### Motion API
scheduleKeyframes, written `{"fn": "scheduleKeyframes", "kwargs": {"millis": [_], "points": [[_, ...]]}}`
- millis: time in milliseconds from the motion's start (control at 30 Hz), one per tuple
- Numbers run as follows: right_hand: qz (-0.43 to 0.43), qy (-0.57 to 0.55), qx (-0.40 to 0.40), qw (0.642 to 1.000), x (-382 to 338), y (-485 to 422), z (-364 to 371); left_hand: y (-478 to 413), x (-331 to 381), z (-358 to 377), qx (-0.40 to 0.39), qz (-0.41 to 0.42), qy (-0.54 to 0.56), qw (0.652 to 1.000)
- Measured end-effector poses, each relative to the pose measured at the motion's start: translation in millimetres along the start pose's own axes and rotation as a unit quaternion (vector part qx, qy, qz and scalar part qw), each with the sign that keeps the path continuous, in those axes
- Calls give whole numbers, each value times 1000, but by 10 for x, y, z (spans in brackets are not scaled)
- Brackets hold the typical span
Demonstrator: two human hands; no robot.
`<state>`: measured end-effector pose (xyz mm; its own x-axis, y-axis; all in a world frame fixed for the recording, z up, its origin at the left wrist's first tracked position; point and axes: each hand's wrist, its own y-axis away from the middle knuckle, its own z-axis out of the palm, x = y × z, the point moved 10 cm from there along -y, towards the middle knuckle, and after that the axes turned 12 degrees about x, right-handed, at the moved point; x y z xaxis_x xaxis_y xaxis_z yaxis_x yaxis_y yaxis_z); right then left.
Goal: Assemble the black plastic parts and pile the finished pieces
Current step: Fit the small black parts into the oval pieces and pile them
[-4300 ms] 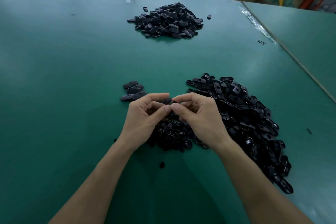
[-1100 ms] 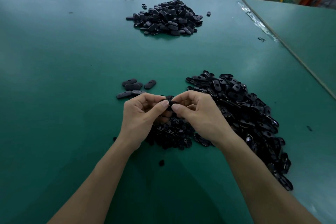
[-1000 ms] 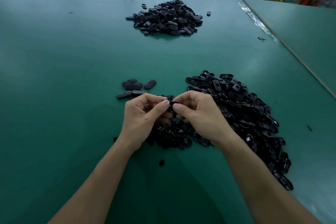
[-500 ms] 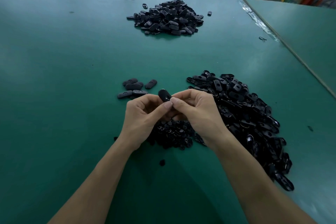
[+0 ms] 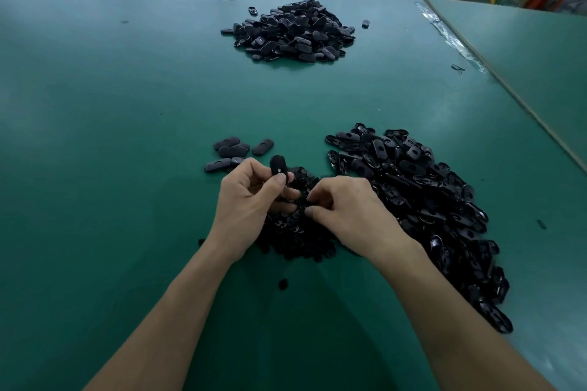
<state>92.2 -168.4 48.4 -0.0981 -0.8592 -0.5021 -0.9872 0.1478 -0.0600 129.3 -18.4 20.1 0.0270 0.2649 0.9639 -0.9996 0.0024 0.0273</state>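
Head view: left hand (image 5: 251, 200) pinches an oval piece (image 5: 278, 166), seemingly bound for the pile (image 5: 233, 152) just beyond; right hand (image 5: 347, 214) curls over loose parts (image 5: 297, 236) beneath, hold unclear.

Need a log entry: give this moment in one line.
left hand: pinches oval piece | right hand: curled over parts heap, grip unclear | finished pieces: beside left hand

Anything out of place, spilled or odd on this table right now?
Only minor strays: one black piece lies apart, right of the far pile, and a small black bit lies alone just short of the near heap. The clear tape at far right looks wrinkled. Nothing appears damaged.
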Motion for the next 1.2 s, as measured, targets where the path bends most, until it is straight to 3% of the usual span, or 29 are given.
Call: {"fn": "scheduleKeyframes", "kwargs": {"millis": [200,733,1200], "points": [[-38,78,-4,996,-159,31,38,-15,27,-29,6,13,-10,1000],[-87,86,-19,992,-194,71,96,-43,-12,-53,17,-4,61,998],[-34,-33,6,999,-105,38,-12,-54,-48,-95,26,-15,57,998]]}}
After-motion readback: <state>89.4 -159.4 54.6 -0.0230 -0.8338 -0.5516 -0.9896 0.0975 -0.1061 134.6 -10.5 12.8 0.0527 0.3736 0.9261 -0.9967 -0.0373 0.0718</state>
